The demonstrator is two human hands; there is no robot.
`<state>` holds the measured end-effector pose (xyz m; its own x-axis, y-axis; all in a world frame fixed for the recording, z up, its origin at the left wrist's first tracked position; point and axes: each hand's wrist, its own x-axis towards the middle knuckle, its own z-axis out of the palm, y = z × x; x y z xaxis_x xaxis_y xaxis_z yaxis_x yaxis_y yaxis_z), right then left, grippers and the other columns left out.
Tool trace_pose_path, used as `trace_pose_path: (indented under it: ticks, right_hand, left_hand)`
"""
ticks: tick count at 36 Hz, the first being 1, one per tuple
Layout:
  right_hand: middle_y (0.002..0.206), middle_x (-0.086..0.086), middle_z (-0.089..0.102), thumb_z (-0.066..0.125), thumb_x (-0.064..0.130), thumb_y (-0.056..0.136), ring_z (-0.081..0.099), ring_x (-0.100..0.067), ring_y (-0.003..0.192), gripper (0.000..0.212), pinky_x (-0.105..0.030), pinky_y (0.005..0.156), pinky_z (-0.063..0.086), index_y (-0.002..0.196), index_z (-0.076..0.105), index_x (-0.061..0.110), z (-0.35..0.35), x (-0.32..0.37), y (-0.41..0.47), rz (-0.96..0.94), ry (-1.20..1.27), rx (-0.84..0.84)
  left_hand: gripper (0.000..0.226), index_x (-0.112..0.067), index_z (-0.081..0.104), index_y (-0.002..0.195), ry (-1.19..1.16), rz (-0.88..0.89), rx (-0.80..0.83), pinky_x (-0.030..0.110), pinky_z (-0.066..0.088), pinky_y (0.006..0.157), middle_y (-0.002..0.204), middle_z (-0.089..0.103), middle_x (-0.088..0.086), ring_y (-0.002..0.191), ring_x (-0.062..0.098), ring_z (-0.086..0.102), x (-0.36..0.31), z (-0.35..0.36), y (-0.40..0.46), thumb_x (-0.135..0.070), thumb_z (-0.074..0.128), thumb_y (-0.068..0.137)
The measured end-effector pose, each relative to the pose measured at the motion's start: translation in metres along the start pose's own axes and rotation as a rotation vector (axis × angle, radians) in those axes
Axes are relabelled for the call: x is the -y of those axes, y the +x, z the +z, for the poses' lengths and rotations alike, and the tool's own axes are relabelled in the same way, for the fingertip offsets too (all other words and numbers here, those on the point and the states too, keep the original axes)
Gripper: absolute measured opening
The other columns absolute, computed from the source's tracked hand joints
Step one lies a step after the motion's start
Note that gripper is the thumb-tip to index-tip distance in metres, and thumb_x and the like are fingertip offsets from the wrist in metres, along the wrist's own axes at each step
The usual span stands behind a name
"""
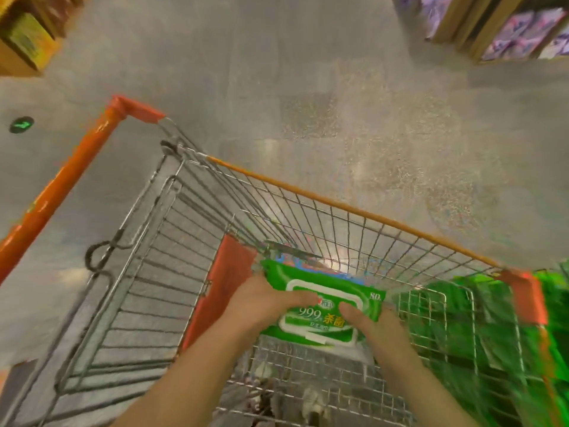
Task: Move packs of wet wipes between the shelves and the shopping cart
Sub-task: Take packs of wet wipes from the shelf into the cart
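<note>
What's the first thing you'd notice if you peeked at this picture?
The bright green pack of wet wipes stands out first, low in the middle, held by the left hand and the right hand over the wire shopping cart. Next comes the cart's orange handle, slanting up the left side. More green, blurred, shows through the cart's wires at the lower right.

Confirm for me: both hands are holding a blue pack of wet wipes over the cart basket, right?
Not quite. In the head view the pack of wet wipes is green, not blue. The rest stands: the left hand and right hand both hold it over the cart basket.
</note>
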<state>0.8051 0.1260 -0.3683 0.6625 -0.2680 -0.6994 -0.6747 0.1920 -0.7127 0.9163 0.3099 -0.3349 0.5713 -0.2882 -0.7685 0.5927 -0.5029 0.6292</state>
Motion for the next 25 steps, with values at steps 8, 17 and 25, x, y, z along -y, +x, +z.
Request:
trace_pose_path:
  ticks: [8,17,25]
  right_hand:
    - [0.101,0.0,0.079,0.08,0.029,0.073,0.077,-0.019,0.091,0.041,-0.031,0.08,0.059,0.111,0.07,0.015,0.027,-0.043,0.116,0.052,0.047,0.015]
    - [0.101,0.001,0.079,0.09,0.056,0.034,0.075,-0.027,0.098,0.081,-0.051,0.101,0.054,0.105,0.071,0.022,0.05,-0.077,0.209,0.181,0.1,-0.046]
    - [0.106,0.005,0.078,0.088,0.049,0.063,0.073,-0.019,0.103,0.058,-0.046,0.108,0.047,0.112,0.069,0.025,0.059,-0.08,0.232,0.152,-0.004,0.06]
  left_hand:
    - [0.053,-0.015,0.074,0.102,-0.069,-0.103,-0.006,0.043,0.06,0.087,0.092,0.079,0.003,0.085,0.022,0.077,0.045,-0.016,0.13,-0.03,0.096,0.056]
    - [0.072,-0.015,0.072,0.107,-0.049,-0.139,-0.032,0.034,0.061,0.079,0.093,0.079,0.002,0.082,0.02,0.077,0.076,-0.033,0.233,-0.039,0.096,0.044]
    - [0.124,-0.025,0.064,0.127,0.077,-0.17,-0.177,0.04,0.051,0.104,0.119,0.072,-0.004,0.11,0.02,0.069,0.116,-0.036,0.278,-0.086,0.081,0.021]
